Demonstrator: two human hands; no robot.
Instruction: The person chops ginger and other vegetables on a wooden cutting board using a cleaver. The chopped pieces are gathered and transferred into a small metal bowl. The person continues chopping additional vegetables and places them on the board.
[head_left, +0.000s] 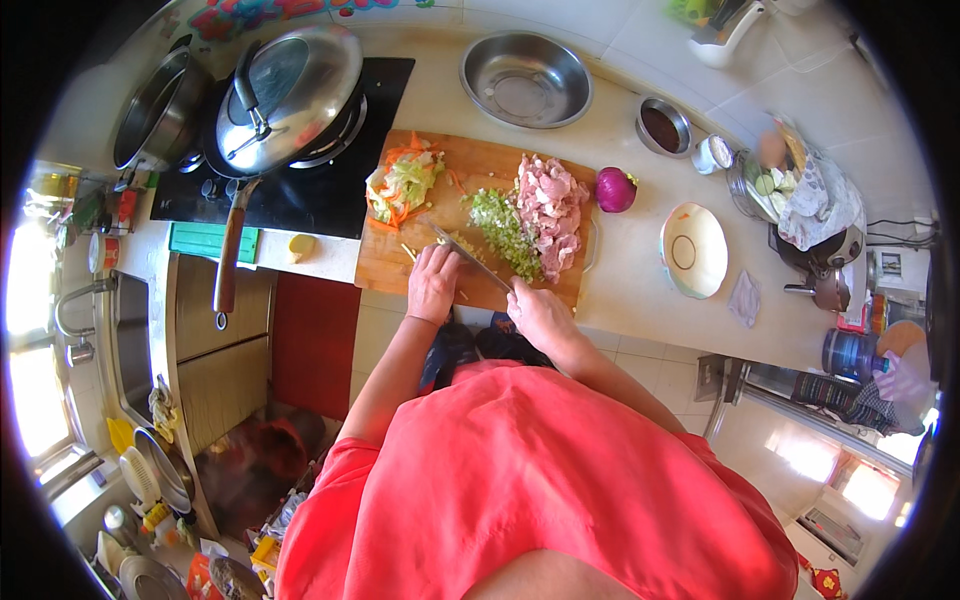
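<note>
My right hand (538, 309) grips the handle of a kitchen knife (480, 264), its blade slanting to the upper left over the near part of a wooden cutting board (450, 180). Beside the blade, my left hand (433, 281) rests with curled fingers at pale yellow cut pieces; what lies beneath the fingers is hidden. Shredded cabbage and carrot (403, 184) lie at the board's left. Chopped green vegetable (502, 231) forms a band in the middle, touching a heap of cut raw meat (551, 214) on the right.
A lidded wok (289, 97) stands on the black stove at left, its wooden handle (227, 262) jutting over the counter edge. Behind the board is a steel basin (526, 79). Rightward are a red onion (616, 189), a bowl of dark sauce (663, 127) and an oval bowl (694, 250).
</note>
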